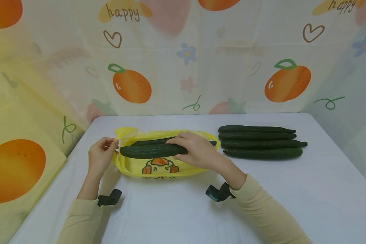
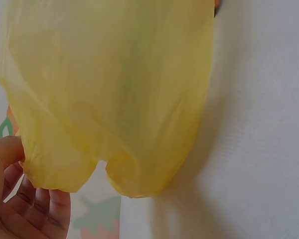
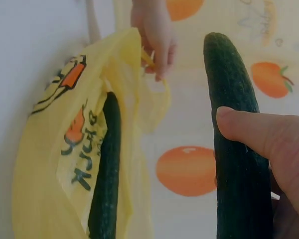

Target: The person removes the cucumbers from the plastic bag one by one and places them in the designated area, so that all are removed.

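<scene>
My right hand grips a dark green cucumber by its right part, over the mouth of a yellow plastic bag. In the right wrist view the thumb presses along the side of this cucumber, which is held apart from the bag. Another cucumber lies inside the bag, partly covered by the held one in the head view. With thumb and fingers my left hand pinches the bag's left end, near its handle. The left wrist view has the bag hanging beside the curled fingers.
Several more cucumbers lie side by side on the white-covered table, right of the bag. Behind stands a fabric backdrop printed with oranges, flowers and hearts. Black wrist straps sit by both cuffs.
</scene>
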`<state>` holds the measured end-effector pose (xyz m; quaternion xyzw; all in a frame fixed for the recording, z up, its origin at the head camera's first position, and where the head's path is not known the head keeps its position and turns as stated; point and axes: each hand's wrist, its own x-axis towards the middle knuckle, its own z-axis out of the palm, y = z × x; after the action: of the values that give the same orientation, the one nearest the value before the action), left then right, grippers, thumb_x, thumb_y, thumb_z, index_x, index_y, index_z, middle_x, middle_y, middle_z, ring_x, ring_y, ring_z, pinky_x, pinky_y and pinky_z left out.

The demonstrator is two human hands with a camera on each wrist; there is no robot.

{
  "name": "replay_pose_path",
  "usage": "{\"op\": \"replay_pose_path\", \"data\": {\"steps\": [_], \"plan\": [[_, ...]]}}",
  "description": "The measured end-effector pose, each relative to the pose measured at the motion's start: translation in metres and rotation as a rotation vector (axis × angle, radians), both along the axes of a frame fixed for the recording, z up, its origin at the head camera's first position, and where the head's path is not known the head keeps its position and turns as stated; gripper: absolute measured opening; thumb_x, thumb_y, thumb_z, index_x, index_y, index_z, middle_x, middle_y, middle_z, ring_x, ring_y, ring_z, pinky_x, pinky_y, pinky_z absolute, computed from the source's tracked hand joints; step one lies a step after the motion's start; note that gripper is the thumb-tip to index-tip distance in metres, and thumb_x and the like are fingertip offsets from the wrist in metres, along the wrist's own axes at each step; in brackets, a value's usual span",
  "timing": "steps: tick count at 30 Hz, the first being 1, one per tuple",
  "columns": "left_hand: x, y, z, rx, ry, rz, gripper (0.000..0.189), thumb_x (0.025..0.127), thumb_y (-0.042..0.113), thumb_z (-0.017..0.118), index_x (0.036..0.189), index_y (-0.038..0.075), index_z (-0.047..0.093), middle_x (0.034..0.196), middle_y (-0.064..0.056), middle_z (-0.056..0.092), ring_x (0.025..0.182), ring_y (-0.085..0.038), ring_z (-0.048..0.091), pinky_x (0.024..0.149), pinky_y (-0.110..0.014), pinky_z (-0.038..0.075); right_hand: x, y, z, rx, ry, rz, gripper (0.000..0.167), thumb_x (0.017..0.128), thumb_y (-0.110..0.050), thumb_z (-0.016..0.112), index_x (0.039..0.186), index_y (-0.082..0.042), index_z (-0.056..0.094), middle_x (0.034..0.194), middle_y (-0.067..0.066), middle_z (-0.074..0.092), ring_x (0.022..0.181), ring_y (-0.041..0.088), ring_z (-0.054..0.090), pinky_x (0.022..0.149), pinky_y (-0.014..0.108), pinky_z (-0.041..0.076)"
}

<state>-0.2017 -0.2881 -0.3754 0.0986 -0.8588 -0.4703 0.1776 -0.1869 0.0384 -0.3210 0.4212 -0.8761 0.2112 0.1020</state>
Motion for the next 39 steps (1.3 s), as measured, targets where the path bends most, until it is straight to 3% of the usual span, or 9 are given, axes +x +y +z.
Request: {"op": "replay_pose_path", "data": {"steps": [24, 39], "plan": [[0.000, -0.003, -0.001, 0.025, 0.027, 0.006, 0.024, 0.087, 0.024, 0.063, 0.095, 0.002, 0.064, 0.064, 0.015, 0.059, 0.055, -0.007, 0.061, 0.049, -0.015, 0.049, 0.004, 0.064, 0.005, -0.037, 0.027, -0.098, 0.045, 0.079, -0.023, 0.073, 0.122, -0.019, 0.059, 0.105, -0.004, 0.061, 0.090, 0.013, 0.055, 0.074, 0.029, 0.047], [0.001, -0.003, -0.001, 0.015, 0.018, 0.012, 0.024, 0.087, 0.025, 0.063, 0.096, 0.002, 0.064, 0.065, 0.014, 0.059, 0.058, -0.010, 0.063, 0.048, -0.015, 0.048, 0.008, 0.100, 0.000, -0.083, 0.070, -0.152, 0.045, 0.077, -0.018, 0.075, 0.119, -0.017, 0.060, 0.101, -0.002, 0.059, 0.090, 0.015, 0.054, 0.073, 0.032, 0.047]]}}
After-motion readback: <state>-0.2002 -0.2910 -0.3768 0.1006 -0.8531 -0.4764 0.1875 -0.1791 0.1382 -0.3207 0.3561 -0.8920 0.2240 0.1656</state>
